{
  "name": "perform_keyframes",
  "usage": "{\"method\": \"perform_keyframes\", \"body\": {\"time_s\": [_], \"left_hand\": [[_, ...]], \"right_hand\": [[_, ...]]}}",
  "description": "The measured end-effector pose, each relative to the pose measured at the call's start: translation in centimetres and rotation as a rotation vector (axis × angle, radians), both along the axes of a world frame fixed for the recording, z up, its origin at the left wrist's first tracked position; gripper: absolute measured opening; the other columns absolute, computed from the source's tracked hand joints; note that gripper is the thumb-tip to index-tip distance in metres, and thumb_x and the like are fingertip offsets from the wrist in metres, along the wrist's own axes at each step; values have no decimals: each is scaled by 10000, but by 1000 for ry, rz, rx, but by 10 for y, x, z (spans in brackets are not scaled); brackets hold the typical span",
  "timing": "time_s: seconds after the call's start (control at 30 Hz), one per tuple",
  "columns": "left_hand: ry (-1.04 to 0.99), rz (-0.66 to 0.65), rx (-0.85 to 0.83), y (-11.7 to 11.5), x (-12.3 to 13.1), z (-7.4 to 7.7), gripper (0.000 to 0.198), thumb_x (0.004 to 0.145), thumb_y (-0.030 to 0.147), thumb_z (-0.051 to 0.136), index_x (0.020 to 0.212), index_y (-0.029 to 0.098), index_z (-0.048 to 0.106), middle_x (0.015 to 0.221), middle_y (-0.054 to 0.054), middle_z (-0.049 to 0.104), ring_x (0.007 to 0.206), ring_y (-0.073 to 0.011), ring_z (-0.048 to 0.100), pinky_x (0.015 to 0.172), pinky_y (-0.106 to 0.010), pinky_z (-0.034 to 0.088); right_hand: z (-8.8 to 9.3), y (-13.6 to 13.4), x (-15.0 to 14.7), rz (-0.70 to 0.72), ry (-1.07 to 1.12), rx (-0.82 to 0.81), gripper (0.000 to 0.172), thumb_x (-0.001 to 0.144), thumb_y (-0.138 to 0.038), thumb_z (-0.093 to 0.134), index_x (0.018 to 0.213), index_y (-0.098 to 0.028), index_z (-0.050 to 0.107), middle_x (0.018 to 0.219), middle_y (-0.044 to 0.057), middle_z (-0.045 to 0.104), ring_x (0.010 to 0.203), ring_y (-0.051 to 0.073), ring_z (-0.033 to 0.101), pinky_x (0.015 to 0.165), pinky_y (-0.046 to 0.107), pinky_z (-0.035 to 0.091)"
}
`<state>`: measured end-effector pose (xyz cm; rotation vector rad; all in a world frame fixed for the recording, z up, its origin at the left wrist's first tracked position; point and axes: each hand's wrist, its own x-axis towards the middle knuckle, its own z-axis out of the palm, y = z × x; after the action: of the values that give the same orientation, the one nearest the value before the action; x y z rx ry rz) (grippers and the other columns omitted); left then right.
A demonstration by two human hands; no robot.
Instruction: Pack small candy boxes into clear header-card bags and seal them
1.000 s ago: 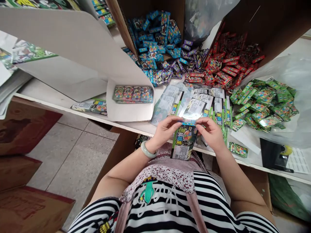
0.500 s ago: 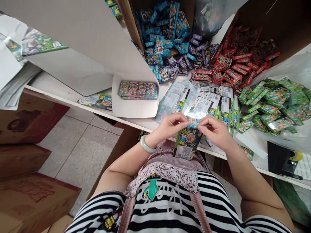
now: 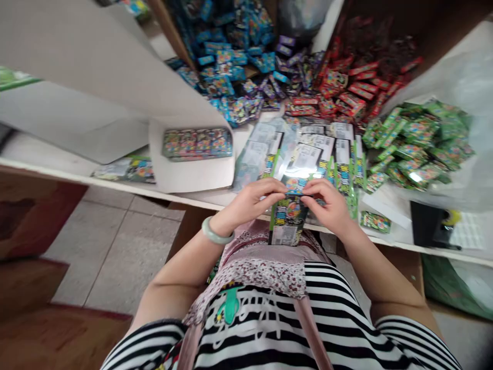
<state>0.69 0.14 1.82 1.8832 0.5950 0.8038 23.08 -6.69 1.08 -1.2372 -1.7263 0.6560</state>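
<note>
Between my fingers hangs a black printed candy package [image 3: 287, 222] with a green edge, a white label panel and a blue top edge. My left hand [image 3: 262, 198], with a pale bangle on its wrist, pinches the upper left corner. The upper right corner is pinched in my right hand [image 3: 327, 202]. The package stands roughly upright against my pink apron [image 3: 250, 246], at the front edge of the white table. Just beyond my hands, several similar printed packages [image 3: 342, 172] overlap under shiny clear plastic. What lies inside the held one cannot be seen.
Blue [image 3: 227, 61], purple [image 3: 296, 72] and red candy packets [image 3: 362, 87] are heaped at the back. Green packets [image 3: 419, 139] lie on the right, near a black tape dispenser [image 3: 431, 223]. A white open carton [image 3: 192, 174] holds a row of packets [image 3: 198, 144]. Brown cartons [image 3: 57, 334] stand lower left.
The camera view has shifted, so the table's contents appear further left. Both hands keep their pinch on the package's top edge, slightly closer together.
</note>
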Motion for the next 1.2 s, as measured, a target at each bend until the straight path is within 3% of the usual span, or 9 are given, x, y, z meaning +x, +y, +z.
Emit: {"method": "perform_keyframes", "body": {"time_s": [0.17,0.27,0.37,0.5,0.6,0.8,0.97,1.1,1.2], "left_hand": [[-93,159,-110,-2,5,-26,206,885,391,720,960,203,683,936,-45,717,891,-166,684,801,-294,566],[-119,237,-121,1,10,-38,171,883,376,718,889,207,688,915,-33,723,907,-167,685,829,-309,566],[-124,309,-101,5,8,-44,159,850,359,752,860,212,691,913,-24,735,910,-168,689,823,-316,569],[-134,399,-84,10,5,-50,150,805,316,783,846,214,681,883,-10,744,880,-168,696,806,-321,569],[-162,414,-73,10,10,-51,110,773,214,775,845,214,691,879,-3,749,869,-157,701,789,-294,561],[-151,409,-58,6,14,-46,143,717,149,760,828,224,709,878,6,756,882,-154,709,816,-287,556],[-140,472,-33,5,11,-48,150,688,159,761,814,222,711,858,7,761,876,-157,713,807,-280,561],[-128,470,-37,5,13,-49,142,684,176,760,807,215,701,853,2,760,874,-163,717,805,-284,564],[-120,467,-26,6,14,-49,139,687,186,758,806,210,691,847,0,757,867,-164,719,800,-285,565]], "right_hand": [[-9,6,-9,29,-18,55,88,985,-244,547,919,-240,604,1012,63,661,998,215,632,889,405,545],[-12,-2,8,17,-38,33,138,1004,-295,526,1102,-240,607,1161,88,659,1142,230,604,991,423,514],[-21,-36,57,-173,-123,33,334,959,-375,613,1261,-246,557,1262,107,638,1209,263,576,1028,455,490],[-41,-95,140,-617,-470,-64,323,876,-277,600,1191,-205,594,1182,141,657,1138,323,586,1004,521,464],[-53,-116,181,-719,-675,-215,363,820,-169,535,1172,-178,623,1228,160,658,1204,348,555,1053,548,406],[-55,-93,217,-767,-438,-288,237,907,-311,504,1039,-203,668,1046,110,738,1006,306,667,919,456,511],[-57,-78,235,-688,-309,-273,288,854,-231,504,1079,-201,681,1132,83,734,1070,278,666,969,441,507],[-57,-74,235,-675,-351,-286,260,862,-220,513,1040,-214,702,1101,60,741,1031,264,673,932,420,515],[-51,-68,227,-745,-497,-347,174,871,-276,624,1003,-209,714,993,67,748,925,276,675,850,409,514]]}}
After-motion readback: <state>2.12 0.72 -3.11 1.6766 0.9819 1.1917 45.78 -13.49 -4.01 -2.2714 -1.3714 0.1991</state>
